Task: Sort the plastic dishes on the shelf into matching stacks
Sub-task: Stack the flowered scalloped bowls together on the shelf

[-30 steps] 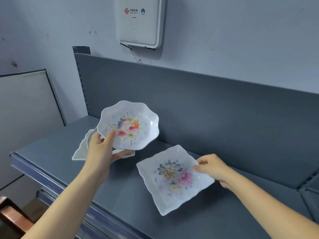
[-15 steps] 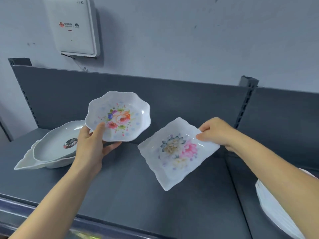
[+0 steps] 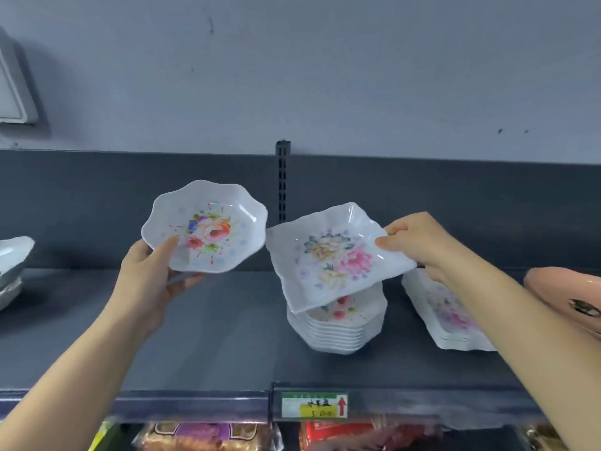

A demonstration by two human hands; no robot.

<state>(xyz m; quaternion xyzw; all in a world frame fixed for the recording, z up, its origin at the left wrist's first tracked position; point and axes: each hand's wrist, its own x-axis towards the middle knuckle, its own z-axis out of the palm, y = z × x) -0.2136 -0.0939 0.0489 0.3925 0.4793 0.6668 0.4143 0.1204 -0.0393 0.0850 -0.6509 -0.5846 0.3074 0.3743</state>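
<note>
My left hand point(image 3: 148, 281) grips a round wavy-edged floral dish point(image 3: 205, 226) by its lower left rim, tilted up above the grey shelf point(image 3: 211, 340). My right hand point(image 3: 419, 242) pinches the right corner of a square floral dish point(image 3: 335, 258), which hangs tilted over a stack of round wavy floral dishes point(image 3: 338, 327). A stack of square floral dishes point(image 3: 445, 314) lies on the shelf to the right, partly behind my right forearm.
White dishes point(image 3: 13, 258) sit at the far left of the shelf. A pink dish point(image 3: 566, 297) shows at the right edge. An upright slotted post point(image 3: 282, 180) divides the back panel. A price label point(image 3: 313, 405) is on the front rail; packaged goods lie below.
The view has swung right along the shelf. Both hands carried their dishes rightward; the square dish now hangs over the round stack, and the two right-hand stacks have come into view.
</note>
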